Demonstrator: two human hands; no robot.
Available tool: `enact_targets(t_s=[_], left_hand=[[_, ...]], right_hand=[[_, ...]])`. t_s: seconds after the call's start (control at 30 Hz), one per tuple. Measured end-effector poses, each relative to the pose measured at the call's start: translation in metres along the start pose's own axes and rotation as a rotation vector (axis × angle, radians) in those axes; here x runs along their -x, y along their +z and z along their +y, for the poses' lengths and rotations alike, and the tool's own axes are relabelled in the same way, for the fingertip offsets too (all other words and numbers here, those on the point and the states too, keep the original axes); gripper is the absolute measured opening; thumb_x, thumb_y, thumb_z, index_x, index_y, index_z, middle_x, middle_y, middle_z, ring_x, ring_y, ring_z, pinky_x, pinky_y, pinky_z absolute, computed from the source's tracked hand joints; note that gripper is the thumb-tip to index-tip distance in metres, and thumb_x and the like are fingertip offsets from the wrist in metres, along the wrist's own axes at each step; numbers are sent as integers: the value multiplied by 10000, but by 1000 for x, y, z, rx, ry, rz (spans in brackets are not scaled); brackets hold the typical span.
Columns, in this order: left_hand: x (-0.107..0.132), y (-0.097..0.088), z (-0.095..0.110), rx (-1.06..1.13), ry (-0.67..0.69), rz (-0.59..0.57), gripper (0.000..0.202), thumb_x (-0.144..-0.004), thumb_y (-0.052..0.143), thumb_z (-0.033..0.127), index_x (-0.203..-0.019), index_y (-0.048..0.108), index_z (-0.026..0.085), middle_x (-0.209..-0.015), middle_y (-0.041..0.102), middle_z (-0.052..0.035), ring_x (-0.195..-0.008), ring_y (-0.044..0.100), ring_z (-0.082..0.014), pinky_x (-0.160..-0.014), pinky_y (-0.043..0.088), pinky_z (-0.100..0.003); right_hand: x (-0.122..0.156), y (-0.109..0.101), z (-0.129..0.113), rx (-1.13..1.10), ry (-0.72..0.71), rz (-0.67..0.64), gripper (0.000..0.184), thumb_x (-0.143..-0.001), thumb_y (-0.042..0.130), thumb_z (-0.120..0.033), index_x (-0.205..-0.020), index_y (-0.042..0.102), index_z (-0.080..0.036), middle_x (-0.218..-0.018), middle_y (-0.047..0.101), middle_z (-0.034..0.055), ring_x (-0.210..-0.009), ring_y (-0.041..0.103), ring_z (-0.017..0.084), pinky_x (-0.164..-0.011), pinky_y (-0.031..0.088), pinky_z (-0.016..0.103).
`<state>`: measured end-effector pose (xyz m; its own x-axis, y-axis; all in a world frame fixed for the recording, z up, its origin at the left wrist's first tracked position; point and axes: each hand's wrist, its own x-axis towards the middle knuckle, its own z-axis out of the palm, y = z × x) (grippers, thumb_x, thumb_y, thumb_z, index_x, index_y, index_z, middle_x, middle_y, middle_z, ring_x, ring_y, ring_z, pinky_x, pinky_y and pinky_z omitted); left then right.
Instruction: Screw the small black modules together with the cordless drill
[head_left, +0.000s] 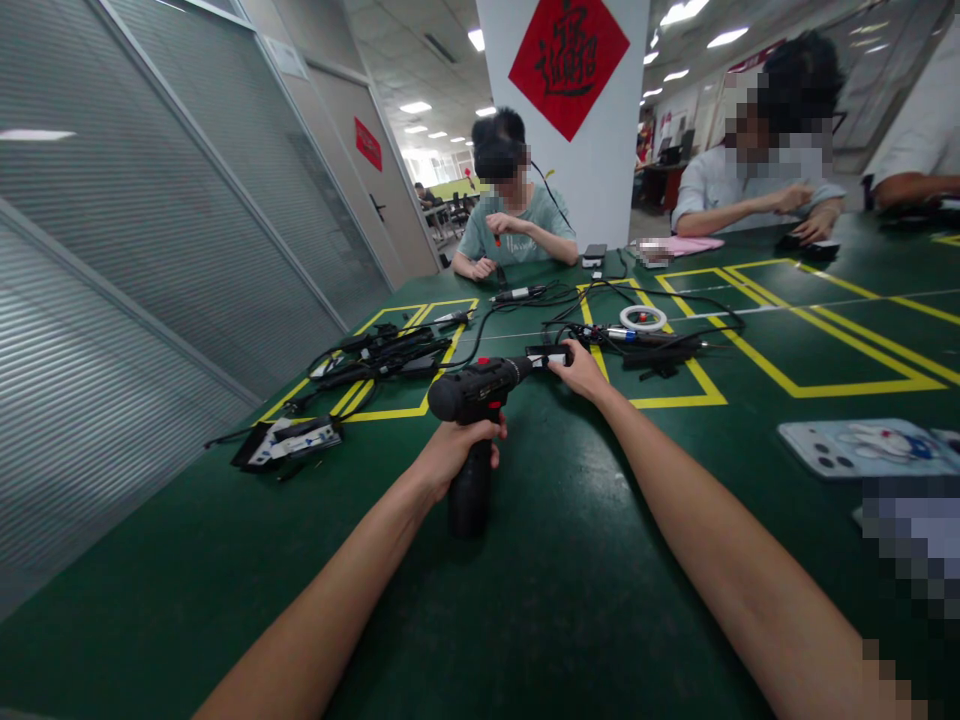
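My left hand (457, 452) is wrapped round the handle of a black cordless drill (471, 392) with red details. Its chuck points right, and the bit reaches a small black box with a white label (551, 358). The far end of that box is gripped by my right hand (583, 372), fingers closed on its edge. Whether the bit sits in a screw is too small to tell. Just beyond my right hand lie a blue-and-black pen-like tool (626, 335) with a cable and a white ring-shaped roll (643, 318).
Tangled black cables (390, 350) lie at left, with black-and-white parts (292, 440) nearer me. A phone in a pale blue case (832, 447) rests at right. Yellow tape (862, 385) marks rectangles on the green table (570, 600). Several people sit across from me, including a person in green (555, 215).
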<state>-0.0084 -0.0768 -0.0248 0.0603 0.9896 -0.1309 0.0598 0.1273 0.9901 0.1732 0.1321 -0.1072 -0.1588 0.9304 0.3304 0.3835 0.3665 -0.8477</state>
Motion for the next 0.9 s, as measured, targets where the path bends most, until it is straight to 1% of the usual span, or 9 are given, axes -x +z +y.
enact_targets(t_s=[0.1, 0.2, 0.37, 0.63, 0.9], left_hand=[[1, 0, 0, 3, 6, -3, 247, -749, 589, 262, -962, 573, 136, -905, 598, -44, -527, 550, -95, -525, 417, -245], [1, 0, 1, 9, 11, -2, 268, -750, 588, 275, -980, 570, 140, -941, 615, -58, -531, 552, -99, -529, 428, -254], [1, 2, 2, 17, 7, 14, 283, -734, 589, 279, -980, 575, 140, -944, 634, -66, -517, 549, -98, -520, 435, -258], [5, 4, 6, 1, 1, 3, 258, -738, 577, 264, -959, 580, 131, -971, 639, -84, -514, 551, -93, -506, 428, -243], [7, 4, 7, 6, -10, 9, 255, -732, 587, 271, -943, 579, 128, -948, 642, -83, -508, 551, -98, -500, 423, -243]], right_hand=[[-1, 1, 2, 31, 2, 2, 521, -734, 654, -326, -1212, 517, -172, -1110, 641, 107, -1007, 608, 235, -919, 442, 369], [-1, 3, 4, 72, -16, 10, 569, -727, 659, -384, -1228, 500, -166, -1119, 634, 115, -1006, 605, 239, -911, 442, 378], [-1, 4, 8, 95, -45, 16, 595, -739, 642, -411, -1253, 478, -158, -1158, 617, 130, -1051, 588, 243, -914, 437, 364], [-1, 4, 0, 110, 20, 32, 579, -770, 588, -496, -1229, 506, -152, -1134, 628, 139, -1041, 593, 247, -907, 437, 358], [1, 4, -2, 107, 32, 41, 570, -772, 595, -481, -1234, 501, -161, -1149, 623, 130, -1060, 586, 233, -911, 434, 339]])
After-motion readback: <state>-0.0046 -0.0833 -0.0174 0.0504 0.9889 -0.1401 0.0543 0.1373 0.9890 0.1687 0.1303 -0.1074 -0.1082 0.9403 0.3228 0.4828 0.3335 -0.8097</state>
